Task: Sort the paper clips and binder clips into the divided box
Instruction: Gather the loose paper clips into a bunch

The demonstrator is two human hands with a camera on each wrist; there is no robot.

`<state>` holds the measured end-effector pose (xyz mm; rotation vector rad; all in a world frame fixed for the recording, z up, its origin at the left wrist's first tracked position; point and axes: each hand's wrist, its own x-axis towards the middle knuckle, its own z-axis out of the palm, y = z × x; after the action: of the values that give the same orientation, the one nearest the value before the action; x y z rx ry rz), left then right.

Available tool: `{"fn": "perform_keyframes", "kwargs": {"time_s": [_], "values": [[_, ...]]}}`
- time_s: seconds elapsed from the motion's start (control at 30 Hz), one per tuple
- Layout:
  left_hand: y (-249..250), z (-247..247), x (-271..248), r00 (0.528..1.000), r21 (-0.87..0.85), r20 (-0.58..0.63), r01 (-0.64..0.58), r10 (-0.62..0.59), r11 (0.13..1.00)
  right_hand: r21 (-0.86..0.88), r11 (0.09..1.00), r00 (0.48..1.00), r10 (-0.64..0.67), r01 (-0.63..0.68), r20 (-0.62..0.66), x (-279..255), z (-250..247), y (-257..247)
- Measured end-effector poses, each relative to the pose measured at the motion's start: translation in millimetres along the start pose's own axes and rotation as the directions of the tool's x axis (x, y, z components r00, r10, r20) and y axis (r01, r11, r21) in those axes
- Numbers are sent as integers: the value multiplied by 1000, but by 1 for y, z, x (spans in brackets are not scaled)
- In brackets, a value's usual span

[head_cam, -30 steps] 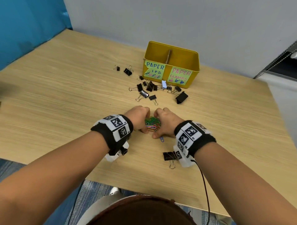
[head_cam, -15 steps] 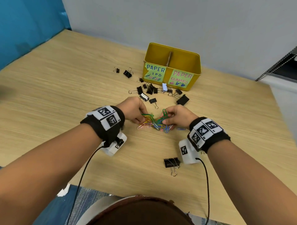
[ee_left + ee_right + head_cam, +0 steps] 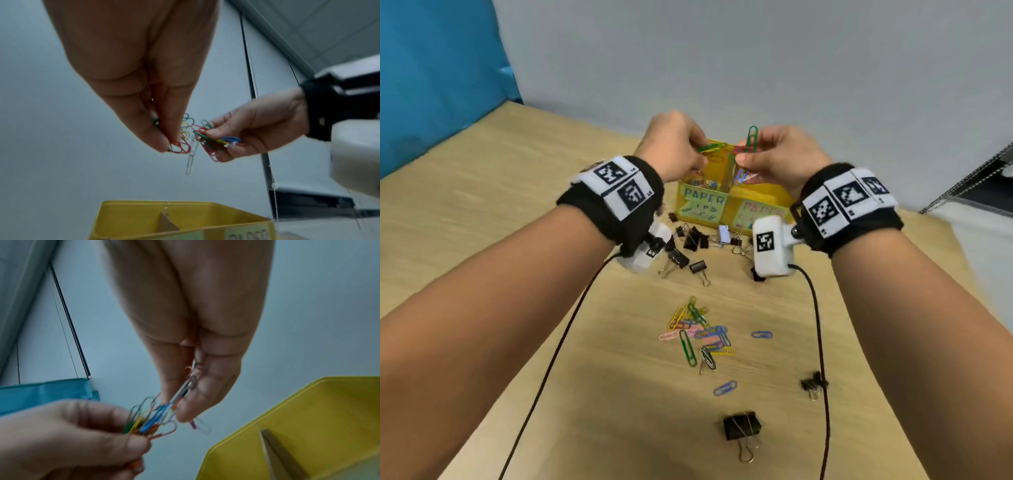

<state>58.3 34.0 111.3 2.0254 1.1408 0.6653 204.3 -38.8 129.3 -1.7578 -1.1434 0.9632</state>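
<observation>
The yellow divided box (image 3: 767,198) stands at the table's far side, its front labels reading PAPER CLIPS and PAPER CLAMPS. Both hands are raised just above it. My left hand (image 3: 698,160) pinches a bunch of coloured paper clips (image 3: 183,146), and a silver one dangles from them. My right hand (image 3: 743,159) pinches another bunch (image 3: 216,142), from which a green clip (image 3: 751,137) sticks up. The two bunches nearly touch over the box's cardboard divider (image 3: 277,456). More paper clips (image 3: 698,332) lie loose on the table nearer me.
Several black binder clips (image 3: 691,240) are scattered in front of the box. A large binder clip (image 3: 741,426) and a small one (image 3: 813,383) lie close to me. Cables hang from both wrist cameras. A grey wall stands behind the box.
Both hands have lifted off the table with handfuls of paper clips and moved forward to above the box. Several clips stayed behind on the table.
</observation>
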Motion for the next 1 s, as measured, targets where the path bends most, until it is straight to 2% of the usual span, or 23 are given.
{"fn": "perform_keyframes", "kwargs": {"time_s": [0.07, 0.13, 0.23, 0.3, 0.33, 0.43, 0.47, 0.5, 0.53, 0.57, 0.6, 0.63, 0.67, 0.7, 0.8, 0.87, 1.0], "values": [[5, 4, 15, 999, 169, -21, -36, 40, 985, -81, 996, 998, 30, -34, -51, 23, 8, -4], [1, 12, 26, 1000, 261, 16, -13, 9, 965, -195, 977, 993, 64, -82, -95, 44, 18, -1], [-15, 24, 30, 988, 320, 143, 17, -66, 947, -266, 948, 984, 157, -174, -83, 58, 32, 10], [-20, 23, 26, 984, 297, 166, 20, -72, 955, -301, 931, 978, 198, -209, -67, 60, 35, 14], [-21, 21, 21, 987, 278, 150, 14, -58, 961, -362, 913, 982, 173, -188, -73, 54, 35, 11], [-22, 15, -13, 996, 176, 88, -27, 12, 984, -501, 864, 990, -25, -50, -142, 19, 30, 8], [-26, 16, -29, 992, 148, 120, -45, 27, 988, -511, 859, 990, -44, -33, -137, 1, 29, 10], [-33, 19, -47, 977, 136, 209, -65, 35, 989, -531, 847, 996, -24, -28, -91, -21, 28, 17], [-41, 22, -62, 939, 153, 343, -89, 32, 984, -567, 823, 999, 48, -42, -5, -40, 27, 27], [-49, 26, -77, 863, 197, 505, -122, 6, 973, -625, 778, 982, 158, -61, 101, -56, 28, 39], [-58, 32, -93, 757, 252, 653, -167, -39, 953, -696, 714, 939, 283, -70, 196, -72, 29, 54], [-66, 39, -103, 657, 307, 749, -229, -86, 924, -766, 640, 885, 392, -67, 250, -83, 31, 68], [-72, 46, -114, 598, 349, 794, -291, -115, 891, -822, 566, 844, 470, -62, 260, -94, 34, 82], [-78, 53, -121, 591, 382, 798, -341, -121, 859, -861, 506, 833, 497, -52, 242, -102, 36, 94], [-82, 66, -133, 651, 442, 753, -392, -95, 807, -896, 443, 890, 419, -29, 179, -120, 44, 114], [-78, 68, -135, 683, 440, 726, -374, -78, 816, -891, 451, 907, 392, -43, 155, -124, 47, 117], [-73, 67, -137, 737, 477, 670, -330, -93, 814, -820, 557, 906, 403, -133, 127, -127, 47, 121]]}}
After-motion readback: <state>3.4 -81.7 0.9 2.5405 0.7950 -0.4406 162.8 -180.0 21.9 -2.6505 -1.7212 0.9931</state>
